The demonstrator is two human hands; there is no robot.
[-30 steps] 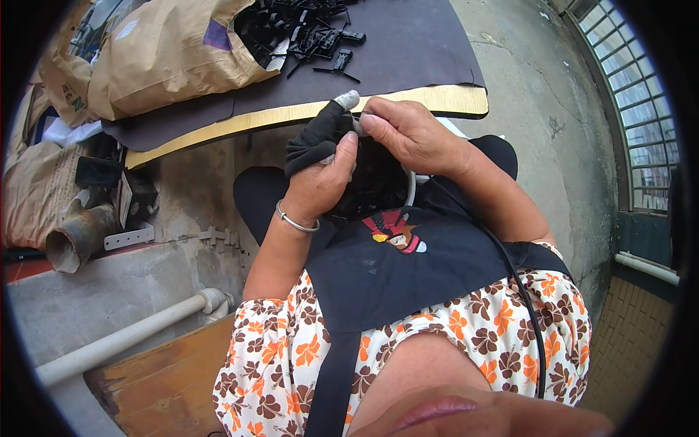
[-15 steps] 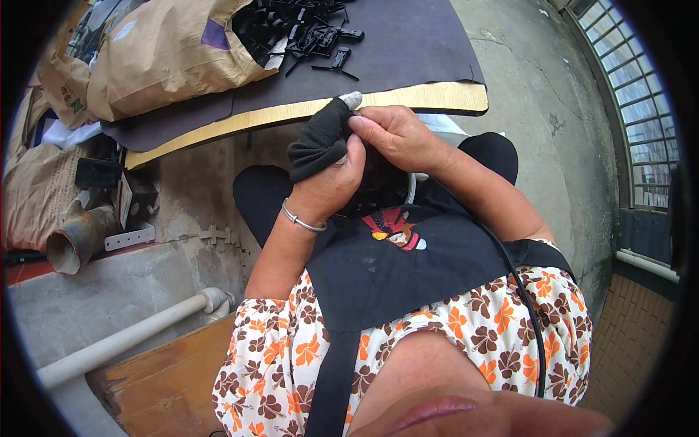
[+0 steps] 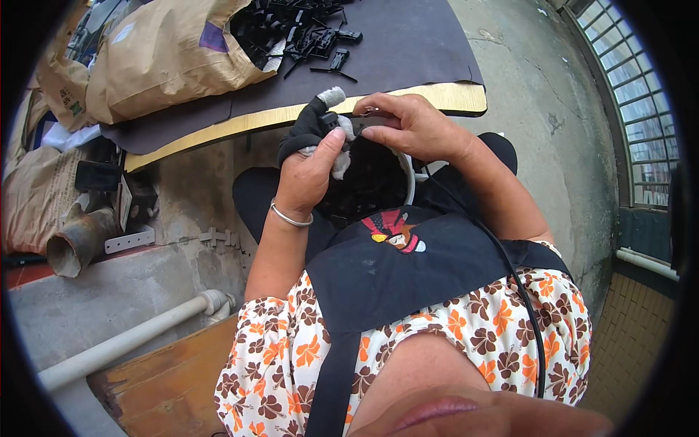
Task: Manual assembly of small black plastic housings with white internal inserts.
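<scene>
My left hand [image 3: 312, 156] has a black covering over part of it and whitish wraps on the fingertips. Between its bare thumb and covered fingers it grips a small black plastic part [image 3: 330, 120]. My right hand [image 3: 419, 131] is just to the right, thumb and forefinger apart. Something small and shiny lies by its fingers, too small to name. Below both hands, between my knees, a bucket with a pale rim [image 3: 410, 182] holds dark pieces. Several black plastic parts [image 3: 313, 40] are heaped on the table beyond my hands.
A dark-covered table [image 3: 408, 51] with a pale wooden edge stands in front. On its left lies an open brown paper bag [image 3: 164, 65]. A rusty pipe piece [image 3: 76, 244] and another paper sack [image 3: 36, 197] are at the left. A black cable [image 3: 502, 255] crosses my apron.
My hands have come apart from their joined position. The left has shifted slightly left and turned, showing the black part and wrapped fingertips. The right has parted its thumb and forefinger.
</scene>
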